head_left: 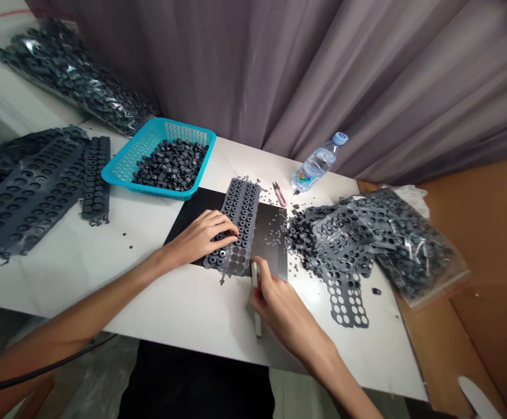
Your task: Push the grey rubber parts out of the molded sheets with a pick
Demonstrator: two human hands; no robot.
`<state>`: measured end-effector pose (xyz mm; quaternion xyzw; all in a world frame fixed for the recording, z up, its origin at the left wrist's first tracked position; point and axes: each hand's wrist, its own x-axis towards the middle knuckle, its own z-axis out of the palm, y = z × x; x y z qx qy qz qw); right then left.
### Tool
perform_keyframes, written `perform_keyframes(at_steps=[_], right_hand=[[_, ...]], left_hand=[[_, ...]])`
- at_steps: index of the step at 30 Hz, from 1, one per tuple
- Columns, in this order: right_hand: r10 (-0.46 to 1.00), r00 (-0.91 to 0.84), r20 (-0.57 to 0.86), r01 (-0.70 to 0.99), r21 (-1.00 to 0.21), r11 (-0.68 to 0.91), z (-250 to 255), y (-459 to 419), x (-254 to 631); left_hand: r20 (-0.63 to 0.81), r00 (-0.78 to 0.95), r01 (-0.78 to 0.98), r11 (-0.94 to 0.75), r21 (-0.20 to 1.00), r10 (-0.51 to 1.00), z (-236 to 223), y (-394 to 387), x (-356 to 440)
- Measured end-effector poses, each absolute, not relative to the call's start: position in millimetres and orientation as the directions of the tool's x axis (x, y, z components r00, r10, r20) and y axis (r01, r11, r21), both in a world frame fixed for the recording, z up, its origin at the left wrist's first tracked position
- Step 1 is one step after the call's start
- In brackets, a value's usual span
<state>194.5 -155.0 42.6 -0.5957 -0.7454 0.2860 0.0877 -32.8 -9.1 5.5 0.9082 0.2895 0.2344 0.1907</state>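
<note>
Two hands engaged: left hand (203, 235) pressed flat on rubber strip (236, 224), on black mat (270, 233) near bench ctr; right hand (279, 308) clamped on slim tool (255, 291). Judged light, floppy; best held at edge.

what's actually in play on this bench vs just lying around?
In play:
left hand pressing the grey rubber strip
right hand gripping a slim tool
black mat

Lying about:
water bottle
snips
blue basket
bagged rings
emptied strips
</note>
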Motion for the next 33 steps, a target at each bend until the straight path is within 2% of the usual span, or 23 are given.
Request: perform_keyframes(at_steps=[2, 5, 8, 11, 14, 17, 19, 23, 26, 33], right_hand=[[0.925, -0.295, -0.237, 0.783, -0.615, 0.092, 50.9, -159.0, 207.2], [0.939, -0.279, -0.202, 0.661, -0.75, 0.034, 57.3, -159.8, 227.4], [0.969, -0.202, -0.144, 0.586, -0.81, 0.002, 56.3, -155.0, 245.6], [0.967, -0.225, -0.117, 0.51, -0.86, 0.014, 51.7, -147.3, 256.3], [0.966, -0.257, -0.03, 0.515, -0.85, 0.111, 45.8, -136.8, 257.5], [0.973, -0.211, 0.099, 0.591, -0.779, 0.207, 38.3, -123.9, 252.0], [0.976, -0.16, 0.15, 0.633, -0.742, 0.218, 33.2, -115.9, 246.6], [0.994, -0.062, 0.088, 0.624, -0.774, 0.108, 27.1, -106.3, 235.4], [0.997, -0.058, 0.05, 0.576, -0.814, 0.075, 24.7, -103.3, 228.0], [0.999, -0.011, -0.052, 0.228, -0.972, -0.048, 10.3, -100.9, 209.5]], left_hand=[[0.327, 0.729, 0.43, -0.774, 0.465, 0.601, 6.9, -12.3, -29.3], [0.321, 0.757, 0.412, -0.798, 0.441, 0.569, 5.5, -16.2, -23.4], [0.293, 0.785, 0.396, -0.806, 0.44, 0.545, 0.6, -18.2, -19.7], [0.281, 0.788, 0.386, -0.795, 0.469, 0.548, -3.5, -18.9, -19.0], [0.277, 0.784, 0.384, -0.785, 0.486, 0.555, -4.2, -19.2, -19.4], [0.274, 0.78, 0.381, -0.774, 0.505, 0.562, -2.7, -19.5, -19.2], [0.274, 0.775, 0.377, -0.765, 0.521, 0.569, -2.0, -19.7, -18.6], [0.284, 0.754, 0.387, -0.751, 0.535, 0.592, -2.4, -20.4, -16.2], [0.293, 0.742, 0.389, -0.743, 0.544, 0.603, -2.0, -20.7, -14.0], [0.261, 0.762, 0.386, -0.739, 0.552, 0.593, 6.4, -23.7, -9.7]])
